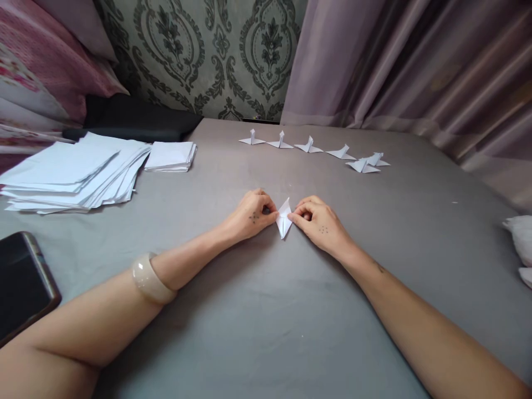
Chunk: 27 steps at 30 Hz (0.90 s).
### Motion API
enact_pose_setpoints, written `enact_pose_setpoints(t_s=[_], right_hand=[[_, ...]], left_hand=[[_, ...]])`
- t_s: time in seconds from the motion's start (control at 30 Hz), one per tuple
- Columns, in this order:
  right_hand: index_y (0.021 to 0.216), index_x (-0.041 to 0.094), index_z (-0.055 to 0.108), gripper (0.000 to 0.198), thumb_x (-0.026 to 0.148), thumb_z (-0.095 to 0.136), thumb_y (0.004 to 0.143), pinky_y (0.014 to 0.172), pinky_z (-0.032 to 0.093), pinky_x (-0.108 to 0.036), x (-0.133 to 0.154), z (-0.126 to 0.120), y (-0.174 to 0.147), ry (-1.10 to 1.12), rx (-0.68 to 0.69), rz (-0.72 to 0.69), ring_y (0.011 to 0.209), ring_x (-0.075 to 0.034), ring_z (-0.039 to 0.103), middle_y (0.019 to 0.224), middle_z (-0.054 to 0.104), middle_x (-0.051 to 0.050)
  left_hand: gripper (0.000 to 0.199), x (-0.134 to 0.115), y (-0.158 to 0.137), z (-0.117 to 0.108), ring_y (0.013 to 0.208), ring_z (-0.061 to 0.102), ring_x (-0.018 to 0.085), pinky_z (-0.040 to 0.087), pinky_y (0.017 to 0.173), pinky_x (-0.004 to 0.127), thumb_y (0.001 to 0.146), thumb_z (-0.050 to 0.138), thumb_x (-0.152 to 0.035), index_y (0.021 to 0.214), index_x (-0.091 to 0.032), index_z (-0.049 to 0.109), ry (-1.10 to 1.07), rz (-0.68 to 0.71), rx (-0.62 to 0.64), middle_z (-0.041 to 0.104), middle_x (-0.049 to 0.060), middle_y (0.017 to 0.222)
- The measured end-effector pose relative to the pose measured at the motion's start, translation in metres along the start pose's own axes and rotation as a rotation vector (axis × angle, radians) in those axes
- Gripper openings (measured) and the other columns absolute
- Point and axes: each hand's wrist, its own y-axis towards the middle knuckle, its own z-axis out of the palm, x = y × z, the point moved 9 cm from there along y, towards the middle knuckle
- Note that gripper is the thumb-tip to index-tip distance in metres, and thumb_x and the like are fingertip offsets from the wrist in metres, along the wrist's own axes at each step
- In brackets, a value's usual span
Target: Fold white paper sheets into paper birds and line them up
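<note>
A small piece of white folded paper point(284, 220), diamond-shaped with a crease down its middle, is between my two hands just above or on the grey cloth. My left hand point(254, 213) pinches its left corner between thumb and fingers. On the opposite side, my right hand point(319, 221) grips the right corner in the same way, its other fingers curled. Beyond the hands, several finished-looking white paper cranes point(308, 145) stand in a row, with two of them overlapping at the right end.
Large white paper sheets point(66, 172) lie stacked at the left, beside a pile of smaller square sheets point(170, 156). A dark phone point(25, 288) rests at the near left. Black fabric point(137, 117) lies behind the paper. Purple curtains point(374, 61) hang along the right and back.
</note>
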Motion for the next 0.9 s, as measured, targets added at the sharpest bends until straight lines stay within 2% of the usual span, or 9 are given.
enact_pose_setpoints(t_s=[0.1,0.2,0.3,0.4,0.53,0.67,0.77,0.9], right_hand=[[0.071,0.021,0.062,0.011,0.029,0.065,0.078,0.067,0.041,-0.029,0.001,-0.002,0.000,-0.025,-0.020,-0.026,0.066,-0.012,0.051,0.086,0.058,-0.001],[0.078,0.022,0.064,0.006,0.027,0.062,0.081,0.067,0.041,-0.028,0.005,0.000,-0.002,-0.022,-0.021,-0.098,0.067,-0.012,0.052,0.087,0.060,-0.001],[0.088,0.023,0.067,0.013,0.024,0.054,0.088,0.071,0.042,-0.028,0.014,0.004,-0.008,-0.051,0.000,-0.221,0.079,-0.015,0.057,0.096,0.063,-0.003],[0.100,0.025,0.067,0.022,0.023,0.046,0.094,0.077,0.043,-0.029,0.025,0.007,-0.017,-0.185,0.039,-0.355,0.094,-0.018,0.057,0.103,0.064,-0.004],[0.113,0.026,0.064,0.031,0.016,0.040,0.096,0.075,0.044,-0.031,0.035,0.012,-0.030,-0.478,0.070,-0.505,0.092,-0.019,0.054,0.109,0.065,-0.004],[0.115,0.025,0.064,0.032,0.014,0.042,0.095,0.070,0.044,-0.032,0.040,0.013,-0.036,-0.671,0.053,-0.576,0.088,-0.020,0.053,0.110,0.067,-0.003],[0.112,0.023,0.066,0.031,0.012,0.044,0.094,0.070,0.045,-0.032,0.040,0.012,-0.037,-0.675,0.047,-0.582,0.089,-0.021,0.055,0.110,0.068,-0.003],[0.109,0.022,0.068,0.032,0.010,0.044,0.092,0.075,0.048,-0.034,0.034,0.005,-0.036,-0.556,0.037,-0.549,0.090,-0.021,0.057,0.113,0.068,-0.004]], left_hand=[[0.007,-0.006,-0.003,-0.002,0.083,0.052,0.019,0.044,0.077,0.033,0.080,0.058,-0.020,0.085,-0.016,0.062,0.071,0.063,-0.057,0.057,0.007,0.091],[0.012,-0.019,-0.007,0.000,0.088,0.050,0.020,0.045,0.080,0.033,0.086,0.050,-0.017,0.090,-0.017,0.062,0.168,0.202,-0.078,0.059,0.008,0.100],[0.025,-0.034,-0.013,0.007,0.093,0.051,0.021,0.044,0.083,0.033,0.092,0.040,-0.016,0.093,-0.015,0.064,0.301,0.361,-0.012,0.063,0.010,0.099],[0.032,-0.041,-0.021,0.014,0.091,0.054,0.021,0.045,0.080,0.032,0.093,0.034,-0.013,0.101,-0.014,0.065,0.430,0.434,0.091,0.065,0.011,0.097],[0.034,-0.043,-0.028,0.013,0.097,0.056,0.021,0.047,0.078,0.030,0.091,0.035,-0.009,0.103,-0.014,0.066,0.497,0.412,0.131,0.066,0.011,0.103],[0.034,-0.040,-0.030,0.011,0.099,0.056,0.022,0.049,0.074,0.029,0.089,0.037,-0.007,0.098,-0.013,0.069,0.515,0.363,0.138,0.066,0.011,0.103],[0.036,-0.036,-0.029,0.006,0.098,0.057,0.021,0.050,0.075,0.030,0.086,0.037,-0.006,0.097,-0.015,0.070,0.473,0.342,0.112,0.066,0.010,0.104],[0.035,-0.033,-0.026,-0.001,0.097,0.058,0.021,0.049,0.080,0.031,0.079,0.042,-0.006,0.097,-0.016,0.071,0.342,0.309,0.057,0.066,0.008,0.107]])
